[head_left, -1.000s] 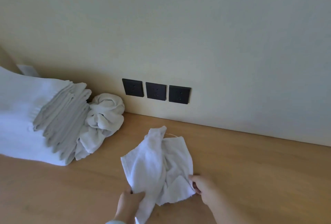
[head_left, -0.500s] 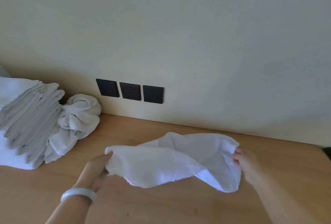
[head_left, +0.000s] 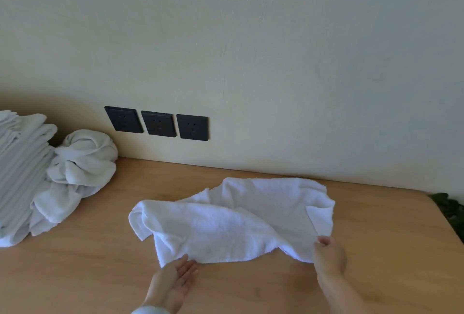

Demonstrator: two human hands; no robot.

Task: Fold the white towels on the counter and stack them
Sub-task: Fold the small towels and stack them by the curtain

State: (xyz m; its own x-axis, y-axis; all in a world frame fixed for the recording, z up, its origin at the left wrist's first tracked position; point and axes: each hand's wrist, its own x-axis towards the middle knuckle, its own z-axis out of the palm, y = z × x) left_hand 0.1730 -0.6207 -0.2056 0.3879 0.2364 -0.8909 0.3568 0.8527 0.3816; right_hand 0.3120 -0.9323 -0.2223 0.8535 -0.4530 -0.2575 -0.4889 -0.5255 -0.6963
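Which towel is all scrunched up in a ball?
The balled towel beside the folded stack on the left; the middle towel lies spread out, nearly flat.

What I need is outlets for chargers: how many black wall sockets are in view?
3, side by side on the wall above the counter: left socket, middle socket, right socket. Others could be hidden behind the towel stack.

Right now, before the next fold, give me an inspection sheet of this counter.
Surface: wooden counter, light brown.
Job's things: white towel spread rumpled mid-counter; folded stack far left; crumpled towel against the stack.
Clutter: nothing seen.
Grips: left grip open, palm up at the white towel's near edge; right grip pinches its near right corner.
Cables: nothing seen.
Surroundings: three black wall sockets; green plant at the right edge.
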